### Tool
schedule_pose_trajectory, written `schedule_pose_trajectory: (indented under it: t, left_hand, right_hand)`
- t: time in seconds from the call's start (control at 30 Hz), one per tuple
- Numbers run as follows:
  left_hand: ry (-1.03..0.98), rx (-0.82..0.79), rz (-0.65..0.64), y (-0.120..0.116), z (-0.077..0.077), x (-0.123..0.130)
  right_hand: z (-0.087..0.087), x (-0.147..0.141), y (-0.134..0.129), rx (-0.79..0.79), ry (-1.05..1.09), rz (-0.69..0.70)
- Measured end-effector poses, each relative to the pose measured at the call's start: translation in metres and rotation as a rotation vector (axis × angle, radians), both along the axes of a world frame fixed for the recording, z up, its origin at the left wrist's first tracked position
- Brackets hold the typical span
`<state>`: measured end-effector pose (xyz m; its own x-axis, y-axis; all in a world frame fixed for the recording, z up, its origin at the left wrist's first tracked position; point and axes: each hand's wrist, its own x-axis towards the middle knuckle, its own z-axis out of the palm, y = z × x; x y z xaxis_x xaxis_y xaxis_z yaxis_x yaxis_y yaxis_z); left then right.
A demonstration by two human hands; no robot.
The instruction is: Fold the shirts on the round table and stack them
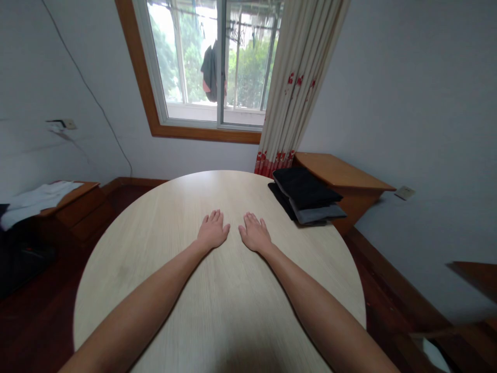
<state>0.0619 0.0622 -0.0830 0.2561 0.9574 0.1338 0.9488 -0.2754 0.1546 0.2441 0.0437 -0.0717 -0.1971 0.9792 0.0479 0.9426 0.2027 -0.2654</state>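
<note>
Both of my arms reach forward over a round, pale wood-grain table (155, 228). My left hand (213, 229) lies palm down on the tabletop, fingers stretched out and thumb pointing inward. Beside it, a short gap to the right, my right hand (254, 231) rests flat in the same way. Neither hand holds anything. A stack of folded black and grey cloth (306, 189) sits at the table's far right edge, nearest to my right hand but apart from it.
A wooden cabinet (349, 173) stands behind the cloth at the right wall. At the left is a low nightstand (79, 207) with white cloth (42, 199) on it. Ahead are a window (240, 67) and a long curtain (298, 77).
</note>
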Motion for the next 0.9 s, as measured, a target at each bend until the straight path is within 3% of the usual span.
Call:
schedule_pose_trajectory:
  t: [0.67, 0.8, 0.9]
  left_hand:
    - [-0.036, 0.04, -0.017, -0.005, 0.009, 0.001]
    - [-0.2, 0.051, -0.027, -0.011, 0.019, -0.009]
    - [-0.269, -0.076, -0.05, -0.021, 0.02, -0.027]
  right_hand:
    - [0.0, -0.004, -0.005, 0.045, 0.015, 0.007]
    - [0.027, 0.013, -0.006, 0.076, 0.159, -0.009]
    - [0.06, 0.063, -0.002, 0.283, 0.394, -0.282]
